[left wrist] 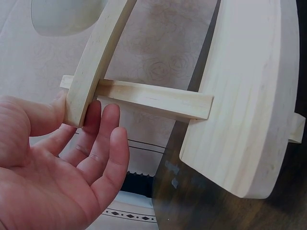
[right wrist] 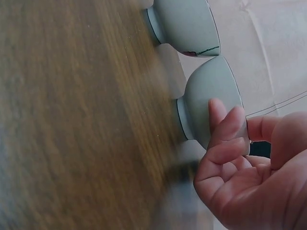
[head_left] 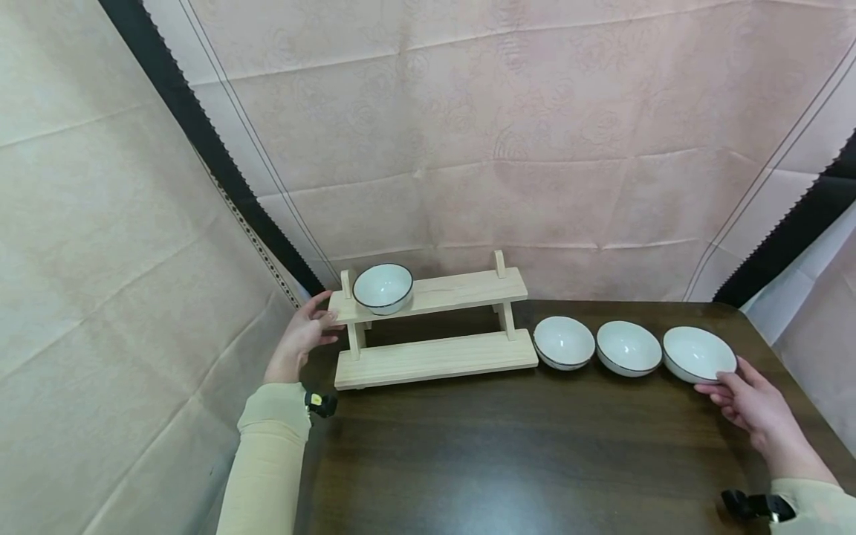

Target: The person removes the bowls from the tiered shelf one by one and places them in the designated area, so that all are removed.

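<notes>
A two-tier wooden shelf (head_left: 438,359) stands on the table, with one white dark-rimmed bowl (head_left: 383,288) on the left part of its upper board. My left hand (head_left: 304,334) grips the left end of that board; in the left wrist view the thumb presses one face and the fingers curl behind the other. Right of the shelf, three white bowls line up in a row. The rightmost bowl (head_left: 697,354) is pinched at its rim by my right hand (head_left: 756,405), thumb at the edge and fingers against the outer wall (right wrist: 196,96).
Beside the pinched bowl stand the middle bowl (head_left: 628,348) and the left bowl (head_left: 564,342), the latter close to the shelf's lower board. The dark brown table (head_left: 508,453) backs onto a pale cloth wall (head_left: 535,148). Another cloth (head_left: 134,260) hangs along the left.
</notes>
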`<state>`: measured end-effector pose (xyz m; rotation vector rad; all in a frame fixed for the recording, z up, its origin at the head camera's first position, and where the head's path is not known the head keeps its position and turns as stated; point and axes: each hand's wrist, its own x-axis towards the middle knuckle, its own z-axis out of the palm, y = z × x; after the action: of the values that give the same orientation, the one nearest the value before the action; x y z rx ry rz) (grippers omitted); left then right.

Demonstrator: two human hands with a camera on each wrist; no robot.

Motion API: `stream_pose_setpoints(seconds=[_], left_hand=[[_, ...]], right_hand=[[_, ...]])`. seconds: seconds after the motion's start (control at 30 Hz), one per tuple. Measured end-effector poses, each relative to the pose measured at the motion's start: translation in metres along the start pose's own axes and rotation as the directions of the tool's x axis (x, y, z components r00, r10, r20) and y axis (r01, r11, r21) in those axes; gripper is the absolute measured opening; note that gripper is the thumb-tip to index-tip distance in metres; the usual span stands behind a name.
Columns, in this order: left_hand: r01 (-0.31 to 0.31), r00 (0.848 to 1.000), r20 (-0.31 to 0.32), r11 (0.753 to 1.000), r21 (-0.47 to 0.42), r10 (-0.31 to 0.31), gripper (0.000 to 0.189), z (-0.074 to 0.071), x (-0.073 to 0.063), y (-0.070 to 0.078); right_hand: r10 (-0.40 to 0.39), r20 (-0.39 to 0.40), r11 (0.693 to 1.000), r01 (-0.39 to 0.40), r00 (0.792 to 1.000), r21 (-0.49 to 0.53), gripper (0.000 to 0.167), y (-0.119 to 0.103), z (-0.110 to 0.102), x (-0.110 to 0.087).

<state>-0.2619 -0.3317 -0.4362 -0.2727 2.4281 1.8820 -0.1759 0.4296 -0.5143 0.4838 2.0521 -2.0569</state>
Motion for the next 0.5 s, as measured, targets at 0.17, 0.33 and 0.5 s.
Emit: stream_pose_setpoints(seconds=[0.17,0.33,0.5], left_hand=[[0.002,1.000,-0.004,1.000,-0.007,-0.002,0.064,-0.0003,0.0005,-0.0008],[-0.006,1.000,-0.003,1.000,-0.007,0.006,0.064,-0.0005,0.0006,-0.0024],[-0.027,1.000,0.001,1.000,0.002,0.027,0.065,-0.0004,-0.0002,-0.0033]], right_hand=[[-0.004,0.009,1.000,0.004,1.000,-0.003,0.082,0.0008,0.0002,0.0011],[0.006,0.007,1.000,-0.006,1.000,-0.023,0.082,0.0015,-0.0001,0.0009],[0.008,0.020,1.000,-0.008,1.000,-0.013,0.083,0.0021,-0.0019,0.0005]])
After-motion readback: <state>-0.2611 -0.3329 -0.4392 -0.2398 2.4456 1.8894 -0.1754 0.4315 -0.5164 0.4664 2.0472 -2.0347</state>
